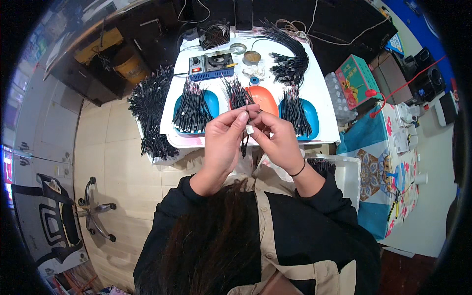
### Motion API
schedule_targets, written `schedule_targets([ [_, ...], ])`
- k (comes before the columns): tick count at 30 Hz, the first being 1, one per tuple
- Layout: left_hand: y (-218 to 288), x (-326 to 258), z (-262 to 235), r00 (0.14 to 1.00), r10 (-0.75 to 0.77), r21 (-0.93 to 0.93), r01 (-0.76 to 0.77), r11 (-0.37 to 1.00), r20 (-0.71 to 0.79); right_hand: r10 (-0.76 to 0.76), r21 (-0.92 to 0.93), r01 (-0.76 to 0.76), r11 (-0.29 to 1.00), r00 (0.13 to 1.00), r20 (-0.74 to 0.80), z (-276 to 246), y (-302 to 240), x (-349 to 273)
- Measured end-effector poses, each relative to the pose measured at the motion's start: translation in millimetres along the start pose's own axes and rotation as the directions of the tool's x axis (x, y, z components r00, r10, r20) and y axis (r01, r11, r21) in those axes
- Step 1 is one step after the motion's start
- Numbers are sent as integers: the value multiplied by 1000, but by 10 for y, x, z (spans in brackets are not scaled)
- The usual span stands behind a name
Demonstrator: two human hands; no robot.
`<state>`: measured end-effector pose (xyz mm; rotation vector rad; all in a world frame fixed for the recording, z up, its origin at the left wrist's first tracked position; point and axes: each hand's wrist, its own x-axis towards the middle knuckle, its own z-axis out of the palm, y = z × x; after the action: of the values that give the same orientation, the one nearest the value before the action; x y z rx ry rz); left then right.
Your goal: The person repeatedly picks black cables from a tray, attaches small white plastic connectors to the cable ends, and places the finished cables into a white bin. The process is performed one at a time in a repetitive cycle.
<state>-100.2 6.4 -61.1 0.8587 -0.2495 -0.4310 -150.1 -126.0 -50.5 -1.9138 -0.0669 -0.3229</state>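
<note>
Close together above the table's near edge, my two hands pinch a short black cable (244, 146) with a pale connector (250, 129). Thumb and index finger of my left hand (222, 140) close on its upper end. My right hand (278, 136), a dark band at its wrist, has its fingers curled around the connector. Part of the cable hangs below the fingers. Just beyond lies a bundle of black cables (236, 91) across an orange tray (264, 100). Similar bundles rest on a blue tray (212, 104) at left and another blue tray (309, 115) at right.
A blue-grey soldering station (211, 66), a round tin (251, 58) and a cable pile (290, 64) stand farther back on the white table (324, 110). Left is a large cable heap (155, 110). A patterned cloth (376, 172) covers a side table; a wheeled chair (93, 211) stands left.
</note>
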Motion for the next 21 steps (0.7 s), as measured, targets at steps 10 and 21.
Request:
schedule_targets([
  [10,-62,-67,30,945,319,448,-317,836,73,-50,-29,46,998,990,-128,-210,-280,78],
  [21,-113,-67,9,993,112,104,-114,988,28,31,197,-9,980,994,-108,-150,-140,63],
])
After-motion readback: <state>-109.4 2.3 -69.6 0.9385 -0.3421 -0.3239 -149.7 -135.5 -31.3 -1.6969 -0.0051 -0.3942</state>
